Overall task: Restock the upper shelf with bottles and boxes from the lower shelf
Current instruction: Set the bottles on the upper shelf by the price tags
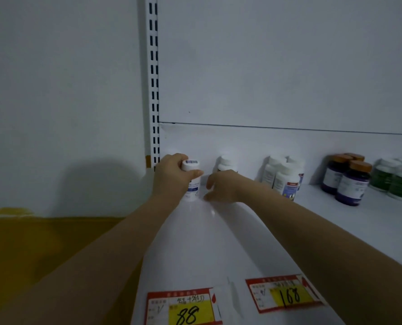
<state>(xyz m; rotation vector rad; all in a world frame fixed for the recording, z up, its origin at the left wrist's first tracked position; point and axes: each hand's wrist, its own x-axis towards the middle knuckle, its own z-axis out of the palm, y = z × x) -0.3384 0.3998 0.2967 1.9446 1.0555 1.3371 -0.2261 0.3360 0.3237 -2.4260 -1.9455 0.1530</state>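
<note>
On the shelf (195, 242) my bottle (191, 184) stands upright at the far left end, near the back. My left hand (171, 177) grasps its top; my right hand (223, 186), just right of it, is relaxed and holds nothing.

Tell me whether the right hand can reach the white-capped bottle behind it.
Probably yes. The right hand is open and holds nothing, directly in front of the white-capped bottle, with nothing seen between them. The left hand grips the blue-label bottle aside.
</note>
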